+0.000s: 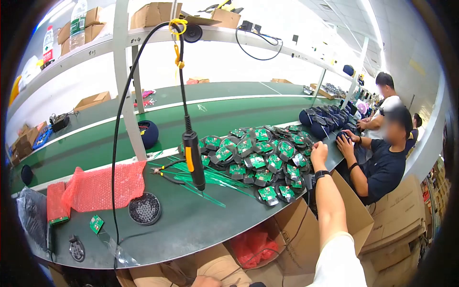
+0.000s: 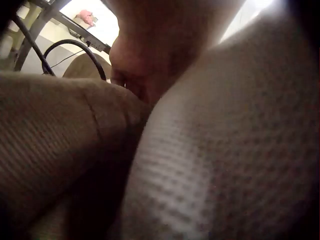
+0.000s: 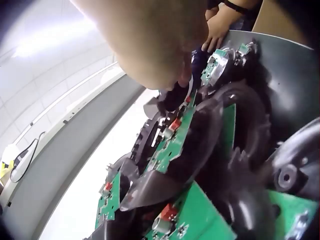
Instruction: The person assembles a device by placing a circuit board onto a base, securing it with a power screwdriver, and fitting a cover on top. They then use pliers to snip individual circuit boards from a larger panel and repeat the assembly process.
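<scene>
In the head view my right hand (image 1: 319,155) is at the right edge of a heap of black round housings with green circuit boards (image 1: 255,161), its fingers bent. The right wrist view has this hand (image 3: 155,42) over the heap, a fingertip beside a dark part; whether it grips that part I cannot tell. Green boards (image 3: 175,137) in black shells lie close below. Low in the head view, my left hand (image 1: 206,281) rests at my lap, mostly out of frame. The left wrist view shows it (image 2: 155,45) against tan trousers (image 2: 60,115), fingers mostly hidden, no object visible in it.
An electric screwdriver (image 1: 193,160) hangs over the bench (image 1: 181,234). Pliers (image 1: 167,175) and green strips lie left of the heap. A round tub of screws (image 1: 145,209) and red bubble wrap (image 1: 107,185) are further left. A person in dark clothes (image 1: 385,165) works at the right.
</scene>
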Tool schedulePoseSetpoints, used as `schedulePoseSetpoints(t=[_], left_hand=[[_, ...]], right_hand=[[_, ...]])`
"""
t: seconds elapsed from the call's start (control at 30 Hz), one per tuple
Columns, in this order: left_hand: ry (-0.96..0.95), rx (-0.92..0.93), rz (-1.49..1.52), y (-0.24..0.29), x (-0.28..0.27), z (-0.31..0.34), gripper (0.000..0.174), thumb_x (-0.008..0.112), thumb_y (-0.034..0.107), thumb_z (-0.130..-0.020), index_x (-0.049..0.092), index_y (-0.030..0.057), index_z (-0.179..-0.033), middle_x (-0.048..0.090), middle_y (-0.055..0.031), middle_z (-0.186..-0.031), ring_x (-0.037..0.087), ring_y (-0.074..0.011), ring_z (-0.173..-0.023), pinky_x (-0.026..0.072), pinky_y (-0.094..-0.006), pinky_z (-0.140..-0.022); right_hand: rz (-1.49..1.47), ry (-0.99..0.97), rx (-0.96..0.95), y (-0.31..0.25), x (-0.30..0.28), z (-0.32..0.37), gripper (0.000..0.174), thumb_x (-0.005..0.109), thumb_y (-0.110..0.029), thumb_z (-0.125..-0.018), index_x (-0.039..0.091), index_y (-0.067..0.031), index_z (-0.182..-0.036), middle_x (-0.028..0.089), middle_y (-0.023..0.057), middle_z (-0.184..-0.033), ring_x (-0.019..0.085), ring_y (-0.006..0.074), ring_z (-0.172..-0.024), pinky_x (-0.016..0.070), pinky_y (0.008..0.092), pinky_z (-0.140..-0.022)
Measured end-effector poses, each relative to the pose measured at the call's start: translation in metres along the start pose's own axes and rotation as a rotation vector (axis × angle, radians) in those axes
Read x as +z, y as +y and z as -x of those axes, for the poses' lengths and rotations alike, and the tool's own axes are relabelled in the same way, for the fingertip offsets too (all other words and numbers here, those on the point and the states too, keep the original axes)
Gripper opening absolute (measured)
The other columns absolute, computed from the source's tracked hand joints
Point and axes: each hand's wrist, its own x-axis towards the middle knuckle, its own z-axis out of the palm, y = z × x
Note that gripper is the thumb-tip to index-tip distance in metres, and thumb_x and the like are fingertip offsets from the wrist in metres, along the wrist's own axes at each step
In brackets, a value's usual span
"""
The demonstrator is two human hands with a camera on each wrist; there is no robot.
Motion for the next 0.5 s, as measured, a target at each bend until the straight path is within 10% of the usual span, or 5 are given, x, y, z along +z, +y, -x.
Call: schedulePoseSetpoints(t=[0.33, 0.5], left_hand=[[-0.015, 0.043, -0.238, -0.002, 0.003, -0.02, 0.021, 0.071, 0.029, -0.086, 0.071, 0.0096, -0.079, 0.072, -0.0104, -0.076, 0.072, -0.0287, -0.071, 0.0559, -0.0412, -0.065], [0.045, 0.002, -0.154, 0.003, -0.001, -0.013, 0.026, 0.067, 0.034, -0.089, 0.069, 0.0102, -0.078, 0.072, -0.0098, -0.075, 0.072, -0.0316, -0.073, 0.0577, -0.0449, -0.065]], right_hand=[[-0.255, -0.059, -0.101, -0.031, -0.055, 0.021, 0.013, 0.071, -0.005, -0.087, 0.073, -0.0045, -0.1, 0.074, 0.0141, -0.094, 0.073, 0.0289, -0.084, 0.0567, 0.0413, -0.08], [-1.014, -0.665, 0.014, -0.158, -0.179, 0.131, 0.007, 0.069, -0.005, -0.093, 0.072, -0.0007, -0.097, 0.071, 0.0028, -0.085, 0.066, 0.0111, -0.075, 0.0556, 0.029, -0.069]])
